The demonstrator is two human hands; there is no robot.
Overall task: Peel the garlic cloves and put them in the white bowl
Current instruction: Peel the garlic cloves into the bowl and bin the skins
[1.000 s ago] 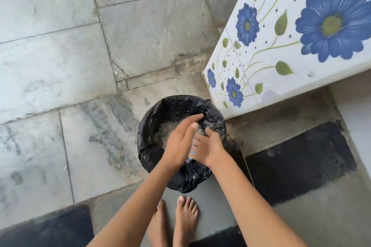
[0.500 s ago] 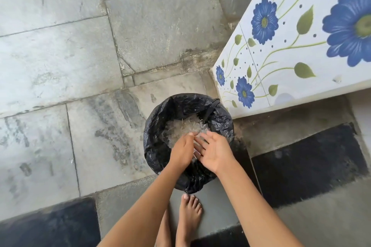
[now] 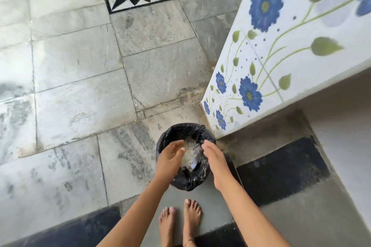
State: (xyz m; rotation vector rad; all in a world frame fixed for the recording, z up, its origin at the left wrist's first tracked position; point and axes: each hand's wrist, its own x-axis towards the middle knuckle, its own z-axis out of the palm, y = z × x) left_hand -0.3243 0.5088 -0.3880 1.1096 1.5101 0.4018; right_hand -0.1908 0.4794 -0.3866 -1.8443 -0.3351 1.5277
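Head view: the left hand (image 3: 170,156) and right hand (image 3: 213,159) hover over a small bin (image 3: 186,183) that stands on the floor (image 3: 80,86), just beside the lower corner of a flowered panel (image 3: 281,56). Both hands are released: the fingers are extended or loosely relaxed, the palms face each other with a gap between them, and neither grasps anything. Hazard 1: the pale papery skins (image 3: 189,152) are light, so fragments that cling to the palms can fall outside the rim and scatter on the floor if the hands are brushed off anywhere but directly above the opening. Hazard 2: the black liner (image 3: 178,136) sits slack and crumpled around the rim, so a hand that catches it can drag the edge inward or pull the bag loose. Hazard 3: the bare feet (image 3: 190,218) stand near the bin, so a step forward can tip it and spill the contents. Containers: the bin holds a loose heap of skins that lies near the top of the liner, and no other contents can be identified because the hands are motion-blurred and cover part of the opening. The cloves and the bowl are not in view, so their location cannot be stated. Judgement: this is waste disposal, and how many cloves are peeled cannot be determined from here.
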